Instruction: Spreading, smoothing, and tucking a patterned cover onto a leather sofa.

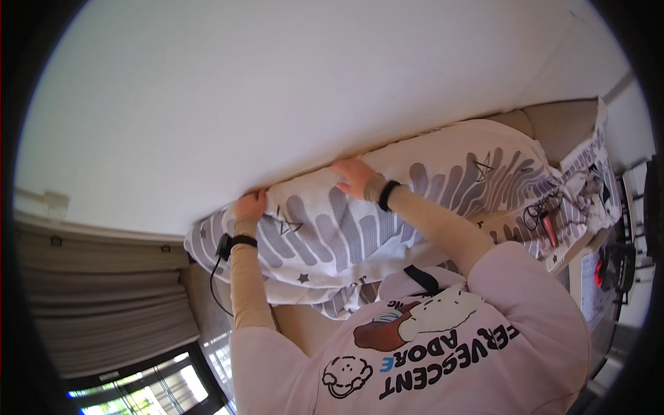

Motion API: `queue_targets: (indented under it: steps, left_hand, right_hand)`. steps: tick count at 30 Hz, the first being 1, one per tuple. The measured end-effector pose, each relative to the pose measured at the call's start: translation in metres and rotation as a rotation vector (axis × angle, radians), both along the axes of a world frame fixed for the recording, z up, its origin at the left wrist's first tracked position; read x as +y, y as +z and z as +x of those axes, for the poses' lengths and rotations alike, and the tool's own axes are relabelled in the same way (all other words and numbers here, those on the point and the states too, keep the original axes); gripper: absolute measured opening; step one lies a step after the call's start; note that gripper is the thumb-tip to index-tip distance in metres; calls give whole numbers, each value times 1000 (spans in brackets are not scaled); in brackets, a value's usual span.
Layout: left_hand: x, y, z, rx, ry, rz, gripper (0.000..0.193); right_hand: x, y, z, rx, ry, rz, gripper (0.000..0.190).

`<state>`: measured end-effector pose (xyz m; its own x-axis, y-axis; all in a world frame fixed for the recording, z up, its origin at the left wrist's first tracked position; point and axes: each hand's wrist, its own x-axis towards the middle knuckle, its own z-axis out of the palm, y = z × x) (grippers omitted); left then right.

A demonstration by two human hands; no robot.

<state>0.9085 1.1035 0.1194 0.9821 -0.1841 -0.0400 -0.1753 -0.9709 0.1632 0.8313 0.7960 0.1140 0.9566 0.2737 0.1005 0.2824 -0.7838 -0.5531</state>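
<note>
A white fabric sofa cover with grey wavy bands and star prints lies over the backrest of a sofa standing against a white wall. At the backrest's top edge, towards the left end, my left hand is closed over the cover, its fingertips hidden behind the edge. Further right along the same edge my right hand rests on the cover, thumb spread from the fingers and nothing held. The cover is wrinkled below the hands and hangs in loose folds towards the seat.
Bare beige upholstery shows at the sofa's right end. A reddish handheld device with a black cord lies on the seat among bunched fabric. Left are a grey curtain and a window. A black cable hangs from my left wristband.
</note>
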Motion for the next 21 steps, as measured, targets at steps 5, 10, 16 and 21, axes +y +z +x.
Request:
queue_targets:
  steps: [5,10,16,21]
  left_hand:
    - [9,-21,-1,-187,-201,33,35]
    - [-43,-14,-28,-220,149,-58,28]
    - [-166,-28,-95,-263,-81,-242,46]
    - [-219,-15,-97,-189,199,-54,50]
  right_hand:
    - [-118,-5,-94,-310,-164,195,31]
    - [-265,4,-147,-211,-491,-166,37]
    - [-359,-17,-123,-101,-681,-410,38]
    - [-384,-11,-70,-107,-614,-350,35]
